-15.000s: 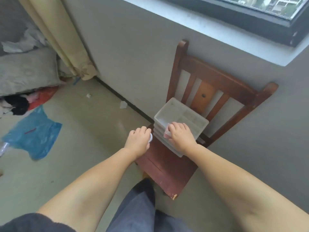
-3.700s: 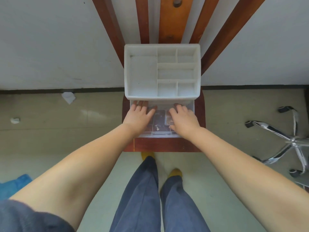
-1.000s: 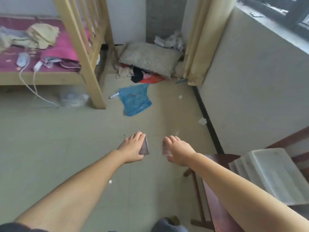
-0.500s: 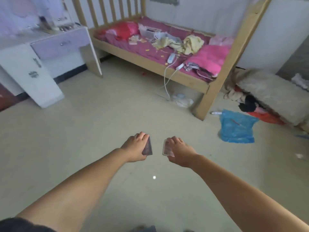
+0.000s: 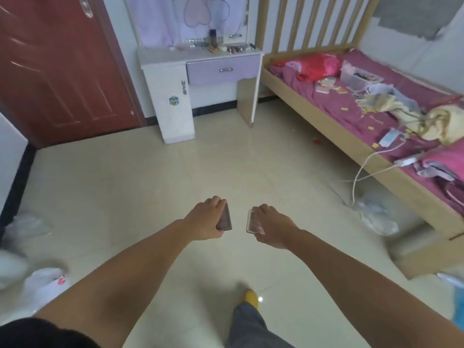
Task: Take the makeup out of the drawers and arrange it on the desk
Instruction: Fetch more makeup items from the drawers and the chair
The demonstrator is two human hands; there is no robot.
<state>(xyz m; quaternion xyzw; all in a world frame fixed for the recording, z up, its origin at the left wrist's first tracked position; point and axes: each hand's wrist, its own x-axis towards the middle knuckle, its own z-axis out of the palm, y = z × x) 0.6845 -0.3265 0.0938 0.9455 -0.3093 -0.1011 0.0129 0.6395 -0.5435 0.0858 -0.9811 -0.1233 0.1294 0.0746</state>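
Across the floor (image 5: pixel 125 187), the bench (image 5: pixel 198 59) stands beside the bed (image 5: pixel 351 136), makeup along its top. Both arms reach forward, palms down. The left hand (image 5: pixel 204 218) grips a dark palette (image 5: pixel 225 219); the right hand (image 5: pixel 272 226) grips a clear case (image 5: pixel 252 222), just apart.

A red door (image 5: pixel 62 71) is standing at the left. A wooden bed (image 5: pixel 351 136) is lying along the right, its purple sheet (image 5: pixel 364 116) carrying a red cloth (image 5: pixel 316 64), a clear box (image 5: pixel 356 79), crumpled yellow fabric (image 5: pixel 442 124) and a white cable (image 5: pixel 364 169) trailing to the floor (image 5: pixel 125 184). White plastic bags (image 5: pixel 42 285) are sitting at lower left, another bag (image 5: pixel 376 217) beside the bed.
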